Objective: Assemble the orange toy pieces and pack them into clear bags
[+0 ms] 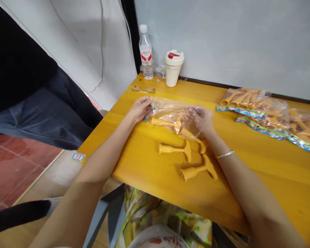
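A clear plastic bag (pixel 170 106) is stretched between my two hands over the table. My left hand (pixel 142 108) pinches its left end, where a strip of coloured print shows. At the other end my right hand (pixel 201 119) has its fingers closed on the plastic, partly behind its shine. Under or inside the bag lies an orange T-shaped plastic piece (pixel 164 122); which of the two I cannot tell. Another orange piece (pixel 203 146) lies by my right wrist, partly covered. Nearer to me, two more T-shaped pieces (pixel 174 148) (pixel 197 170) rest on the wood.
Filled bags of orange pieces (pixel 248 100) lie at the right of the yellow table (pixel 268 175). At the back stand a water bottle (pixel 146 55) and a lidded cup (pixel 173 70). Glasses (pixel 143 90) lie in front of them. A person (pixel 41 100) stands at the left.
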Demonstrator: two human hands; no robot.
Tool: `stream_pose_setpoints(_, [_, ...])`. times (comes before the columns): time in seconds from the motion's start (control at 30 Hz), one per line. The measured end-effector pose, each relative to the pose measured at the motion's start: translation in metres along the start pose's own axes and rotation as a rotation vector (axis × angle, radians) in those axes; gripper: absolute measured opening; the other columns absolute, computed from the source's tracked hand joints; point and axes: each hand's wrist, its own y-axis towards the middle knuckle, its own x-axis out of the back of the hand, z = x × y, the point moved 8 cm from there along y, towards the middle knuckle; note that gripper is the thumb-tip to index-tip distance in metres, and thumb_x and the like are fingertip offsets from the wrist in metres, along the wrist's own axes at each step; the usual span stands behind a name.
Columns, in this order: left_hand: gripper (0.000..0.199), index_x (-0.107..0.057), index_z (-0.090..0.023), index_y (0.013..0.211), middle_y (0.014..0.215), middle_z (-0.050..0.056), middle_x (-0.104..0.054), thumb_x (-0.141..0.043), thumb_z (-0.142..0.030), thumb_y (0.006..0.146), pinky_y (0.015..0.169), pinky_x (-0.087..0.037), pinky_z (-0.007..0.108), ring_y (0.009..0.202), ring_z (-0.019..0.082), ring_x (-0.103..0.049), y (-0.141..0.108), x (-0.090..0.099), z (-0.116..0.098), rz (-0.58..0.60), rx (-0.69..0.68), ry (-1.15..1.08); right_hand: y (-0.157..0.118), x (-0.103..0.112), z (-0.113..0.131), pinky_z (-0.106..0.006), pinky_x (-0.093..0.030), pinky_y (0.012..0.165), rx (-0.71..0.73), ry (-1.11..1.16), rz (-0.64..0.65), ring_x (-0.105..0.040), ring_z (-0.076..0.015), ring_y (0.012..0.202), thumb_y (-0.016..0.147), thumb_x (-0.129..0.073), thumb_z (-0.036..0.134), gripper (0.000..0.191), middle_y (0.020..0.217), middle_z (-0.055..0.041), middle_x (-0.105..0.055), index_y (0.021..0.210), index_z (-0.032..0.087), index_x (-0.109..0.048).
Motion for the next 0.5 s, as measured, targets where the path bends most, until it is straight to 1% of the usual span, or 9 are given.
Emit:
stream_pose_setpoints(0.07, [0.046, -0.045, -0.018, 0.061, 0.05, -0.008, -0.048, -0.081, -0.045, 0.075, 0.046, -0.039, 0.017, 0.041, 0.004, -0.045, 0.003, 0.011, -0.008, -0.115, -0.089, 0.013, 0.001, 0.001, -0.001, -0.038, -0.055, 0.08, 0.008, -0.006, -0.005, -0.063, -0.0208, 0.079, 0.085, -0.055, 0.059, 0.036, 0.083, -0.0018, -0.069, 0.084, 0.024, -0.063])
stream_pose_setpoints(0.1, [0.049, -0.043, -0.019, 0.059, 0.047, -0.008, -0.043, -0.08, -0.047, 0.076, 0.044, -0.036, 0.018, 0.039, 0.003, -0.04, 0.004, 0.015, -0.011, -0.15, -0.126, 0.026, 0.002, 0.002, 0.0, -0.038, -0.055, 0.08, 0.009, -0.015, -0.01, -0.063, -0.0209, 0.079, 0.085, -0.056, 0.059, 0.036, 0.084, -0.0021, -0.069, 0.084, 0.024, -0.063])
stream_pose_setpoints(0.2, [0.055, -0.04, -0.02, 0.056, 0.041, -0.009, -0.033, -0.077, -0.054, 0.076, 0.041, -0.03, 0.02, 0.035, 0.003, -0.031, 0.009, 0.025, -0.013, -0.176, -0.163, 0.054, 0.005, 0.01, 0.0, -0.04, -0.055, 0.08, -0.004, -0.06, -0.035, -0.065, -0.023, 0.08, 0.086, -0.055, 0.055, 0.032, 0.084, -0.0045, -0.071, 0.086, 0.025, -0.065])
stream_pose_setpoints(0.27, [0.051, -0.044, -0.02, 0.059, 0.042, -0.009, -0.038, -0.076, -0.056, 0.077, 0.043, -0.033, 0.02, 0.037, 0.004, -0.037, 0.013, 0.032, -0.009, -0.18, -0.138, 0.046, 0.008, 0.021, -0.002, -0.041, -0.055, 0.081, -0.011, -0.095, -0.056, -0.066, -0.0238, 0.083, 0.087, -0.053, 0.051, 0.029, 0.086, -0.0062, -0.072, 0.089, 0.024, -0.066])
stream_pose_setpoints(0.33, [0.044, -0.05, -0.02, 0.065, 0.049, -0.006, -0.051, -0.074, -0.055, 0.079, 0.051, -0.042, 0.02, 0.045, 0.007, -0.049, 0.016, 0.038, -0.005, -0.199, -0.104, 0.013, 0.012, 0.035, -0.006, -0.042, -0.055, 0.084, 0.003, -0.161, -0.056, -0.068, -0.0242, 0.087, 0.086, -0.054, 0.046, 0.028, 0.092, -0.0084, -0.073, 0.093, 0.022, -0.067])
stream_pose_setpoints(0.37, [0.041, -0.053, -0.019, 0.069, 0.054, -0.004, -0.057, -0.073, -0.054, 0.08, 0.056, -0.045, 0.021, 0.051, 0.008, -0.055, 0.016, 0.039, -0.003, -0.207, -0.083, -0.007, 0.014, 0.041, -0.008, -0.043, -0.054, 0.086, 0.018, -0.209, -0.033, -0.068, -0.0246, 0.089, 0.085, -0.054, 0.044, 0.029, 0.096, -0.0095, -0.074, 0.095, 0.021, -0.068])
stream_pose_setpoints(0.43, [0.04, -0.057, -0.019, 0.073, 0.062, -0.001, -0.065, -0.072, -0.054, 0.081, 0.065, -0.051, 0.024, 0.061, 0.012, -0.063, 0.015, 0.038, 0.001, -0.205, -0.039, -0.046, 0.017, 0.05, -0.013, -0.044, -0.053, 0.088, 0.053, -0.318, 0.066, -0.068, -0.0254, 0.092, 0.082, -0.058, 0.043, 0.032, 0.101, -0.0102, -0.074, 0.1, 0.02, -0.07])
stream_pose_setpoints(0.5, [0.041, -0.059, -0.018, 0.074, 0.067, 0.002, -0.068, -0.071, -0.056, 0.081, 0.069, -0.054, 0.027, 0.067, 0.015, -0.067, 0.013, 0.032, 0.003, -0.173, 0.001, -0.084, 0.017, 0.053, -0.019, -0.042, -0.054, 0.085, 0.073, -0.394, 0.205, -0.068, -0.0249, 0.088, 0.08, -0.062, 0.045, 0.036, 0.096, -0.0081, -0.075, 0.105, 0.021, -0.071])
